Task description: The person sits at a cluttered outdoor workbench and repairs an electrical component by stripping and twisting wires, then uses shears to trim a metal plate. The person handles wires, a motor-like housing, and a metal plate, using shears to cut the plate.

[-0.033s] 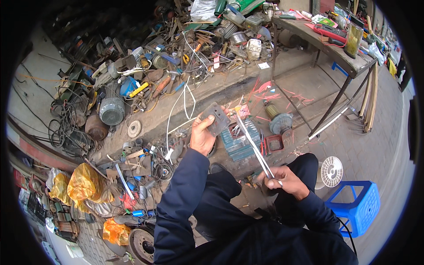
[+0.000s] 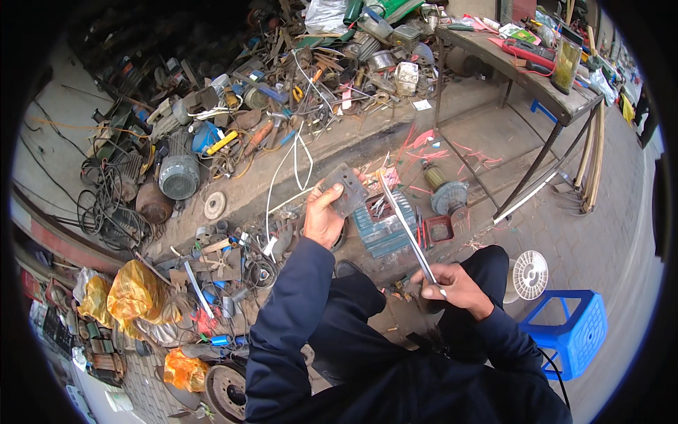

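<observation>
While I'm on remote, my left grip (image 2: 325, 218) pinching a grey plate (image 2: 346, 191) mid-frame, right grip (image 2: 458, 286) clutching a long pale strip (image 2: 401, 218), right of centre

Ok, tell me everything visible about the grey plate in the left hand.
The grey plate is flat and roughly four-sided, its dull face marked by small dark spots, perhaps holes. Its material is unclear. It is held angled in the left hand, thumb on its face; in frame, left of the teal ribbed casing.
</observation>
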`<state>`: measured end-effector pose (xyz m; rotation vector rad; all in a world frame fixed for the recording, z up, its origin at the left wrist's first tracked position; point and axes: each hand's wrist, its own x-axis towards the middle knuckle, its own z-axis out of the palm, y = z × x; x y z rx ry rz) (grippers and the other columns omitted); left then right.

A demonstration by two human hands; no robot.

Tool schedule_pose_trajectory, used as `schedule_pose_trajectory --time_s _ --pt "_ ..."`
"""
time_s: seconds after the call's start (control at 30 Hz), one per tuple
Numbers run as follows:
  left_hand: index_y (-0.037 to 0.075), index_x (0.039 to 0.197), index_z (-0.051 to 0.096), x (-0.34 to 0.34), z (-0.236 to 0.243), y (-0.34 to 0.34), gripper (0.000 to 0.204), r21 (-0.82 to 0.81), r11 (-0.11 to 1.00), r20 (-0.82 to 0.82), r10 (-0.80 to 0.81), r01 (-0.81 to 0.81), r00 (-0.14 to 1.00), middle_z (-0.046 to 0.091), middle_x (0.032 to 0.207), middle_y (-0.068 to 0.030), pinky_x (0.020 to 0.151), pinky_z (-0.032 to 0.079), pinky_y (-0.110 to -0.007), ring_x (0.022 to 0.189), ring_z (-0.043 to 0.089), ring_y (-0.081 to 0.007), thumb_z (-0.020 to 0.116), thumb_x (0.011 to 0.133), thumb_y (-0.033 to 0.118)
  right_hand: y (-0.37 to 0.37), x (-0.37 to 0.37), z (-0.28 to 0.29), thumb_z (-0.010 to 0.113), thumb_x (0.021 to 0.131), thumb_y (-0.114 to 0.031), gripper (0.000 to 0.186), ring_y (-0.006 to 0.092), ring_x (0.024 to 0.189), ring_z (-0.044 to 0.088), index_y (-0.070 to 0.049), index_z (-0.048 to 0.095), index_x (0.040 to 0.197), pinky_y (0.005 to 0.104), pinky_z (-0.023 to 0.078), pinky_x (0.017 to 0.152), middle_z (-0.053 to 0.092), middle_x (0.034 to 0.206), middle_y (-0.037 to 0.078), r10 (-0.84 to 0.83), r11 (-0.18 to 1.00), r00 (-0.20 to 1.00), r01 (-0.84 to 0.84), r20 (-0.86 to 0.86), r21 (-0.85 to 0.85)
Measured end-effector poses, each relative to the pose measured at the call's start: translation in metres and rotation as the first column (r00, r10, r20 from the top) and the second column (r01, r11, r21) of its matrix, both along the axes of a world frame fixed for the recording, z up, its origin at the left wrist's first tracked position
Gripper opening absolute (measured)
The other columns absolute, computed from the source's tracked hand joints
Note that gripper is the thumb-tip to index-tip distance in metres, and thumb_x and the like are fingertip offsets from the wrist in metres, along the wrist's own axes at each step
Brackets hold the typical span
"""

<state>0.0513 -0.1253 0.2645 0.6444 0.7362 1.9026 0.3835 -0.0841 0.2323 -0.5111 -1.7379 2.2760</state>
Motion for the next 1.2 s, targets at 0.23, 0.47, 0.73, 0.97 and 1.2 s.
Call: schedule_pose_trajectory --time_s 0.23,0.47,0.73,0.97,1.2 --pt "-0.006 0.13 0.064 0.004 0.005 -0.001 0.041 -0.074 0.989 -0.11 0.119 -0.127 0.987 0.071 0.124 -0.0215 0.103 0.057 -0.049 0.119 0.069 -0.0359 0.06 0.09 0.002 0.009 -0.014 0.005 0.087 0.074 -0.04 0.054 0.0278 0.062 0.061 -0.003 0.072 0.111 0.0413 0.048 0.059 0.062 0.07 0.008 -0.325 0.612 0.923 0.038 0.207 0.79" --pt "-0.011 0.126 0.064 0.001 0.001 0.001 0.04 -0.122 0.975 -0.16 0.167 -0.188 0.973 0.073 0.121 -0.022 0.096 0.061 -0.045 0.114 0.071 -0.0335 0.058 0.088 0.0 0.012 -0.013 0.004 0.085 0.073 -0.037 0.052 0.0331 0.065 0.064 -0.004 0.072 0.112 0.0461 0.05 0.06 0.063 0.072 0.009 -0.388 0.434 0.908 0.03 0.157 0.9" --pt "-0.009 0.117 0.067 0.003 -0.003 0.003 0.03 -0.106 0.964 -0.176 0.223 -0.244 0.959 0.074 0.114 -0.0221 0.09 0.063 -0.043 0.108 0.074 -0.0324 0.06 0.089 0.0 0.011 -0.014 0.0 0.085 0.072 -0.035 0.053 0.0338 0.067 0.065 -0.003 0.071 0.112 0.0459 0.052 0.061 0.065 0.075 0.011 -0.392 0.395 0.911 0.044 0.125 0.918" --pt "-0.008 0.113 0.067 0.002 -0.005 0.004 0.026 -0.144 0.944 -0.146 0.276 -0.296 0.95 0.076 0.104 -0.0233 0.085 0.063 -0.041 0.092 0.076 -0.0287 0.061 0.089 0.0 0.011 -0.015 -0.008 0.086 0.072 -0.037 0.055 0.0341 0.067 0.066 -0.003 0.072 0.112 0.0457 0.053 0.062 0.065 0.075 0.011 -0.393 0.374 0.913 0.046 0.113 0.926" --pt "-0.007 0.113 0.067 0.002 -0.004 0.004 0.026 -0.147 0.952 -0.156 0.244 -0.267 0.957 0.076 0.104 -0.0224 0.084 0.062 -0.041 0.09 0.075 -0.0275 0.064 0.089 0.0 0.01 -0.016 -0.009 0.087 0.071 -0.039 0.056 0.0334 0.067 0.065 -0.003 0.073 0.112 0.0452 0.052 0.062 0.063 0.072 0.01 -0.387 0.454 0.911 0.056 0.14 0.889"
